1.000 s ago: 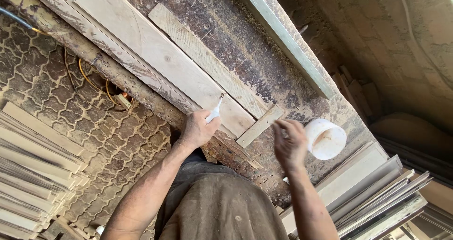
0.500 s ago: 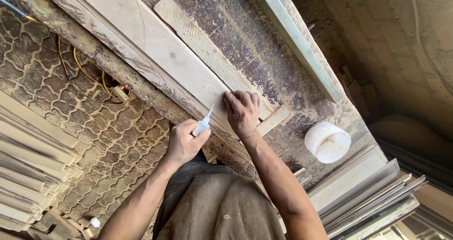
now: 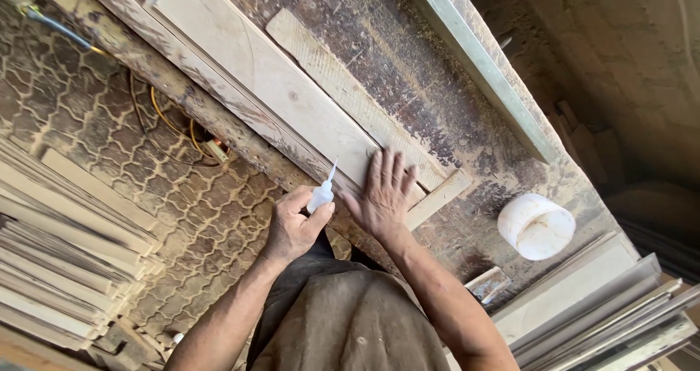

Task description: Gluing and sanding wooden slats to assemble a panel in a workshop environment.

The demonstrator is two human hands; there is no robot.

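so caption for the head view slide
Left hand holds small glue bottle; right hand presses flat on wide plank.

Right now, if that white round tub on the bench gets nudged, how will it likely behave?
The white tub looks like thin plastic, so probably light and easy to shove. It sits squat with its open mouth showing, so it seems more apt to slide across the dusty workbench than tip. If knocked onto its side, its round wall could let it roll. Both hands are elsewhere.
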